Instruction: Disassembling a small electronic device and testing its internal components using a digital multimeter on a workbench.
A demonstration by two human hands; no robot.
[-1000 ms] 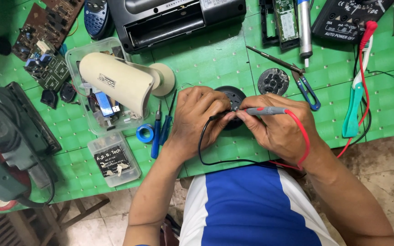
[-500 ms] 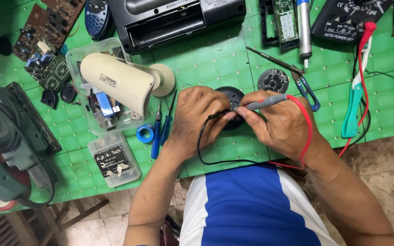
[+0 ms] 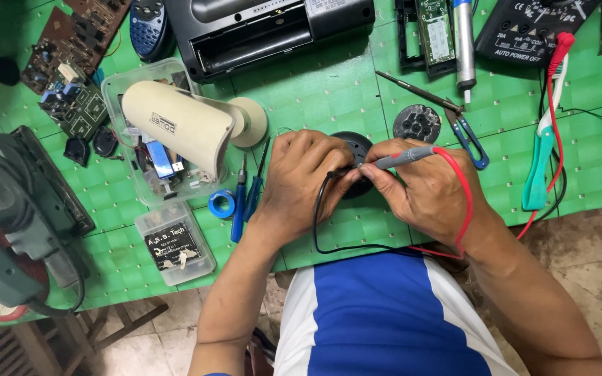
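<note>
My left hand [image 3: 306, 179] rests over a small round black speaker [image 3: 357, 147] on the green table [image 3: 329, 90] and pinches a probe with a black lead [image 3: 318, 223] against it. Pressed against it from the right, my right hand [image 3: 423, 189] holds a grey probe [image 3: 404, 157] with a red lead [image 3: 465, 202], its tip pointing at the speaker. Most of the speaker is hidden under my fingers. Both leads loop toward the table's near edge.
A cream cylindrical camera housing [image 3: 179, 125] lies on a clear plastic box [image 3: 141, 146] at left. Blue screwdrivers [image 3: 240, 205], a tape roll [image 3: 221, 203], a small lidded box [image 3: 174, 244], circuit boards [image 3: 71, 63], a black radio [image 3: 273, 28], a multimeter [image 3: 531, 24], snips [image 3: 469, 136] and a round black grille [image 3: 417, 123] surround my hands.
My right hand has tilted the grey probe slightly and nudged its tip closer onto the speaker. My left hand has stayed put.
</note>
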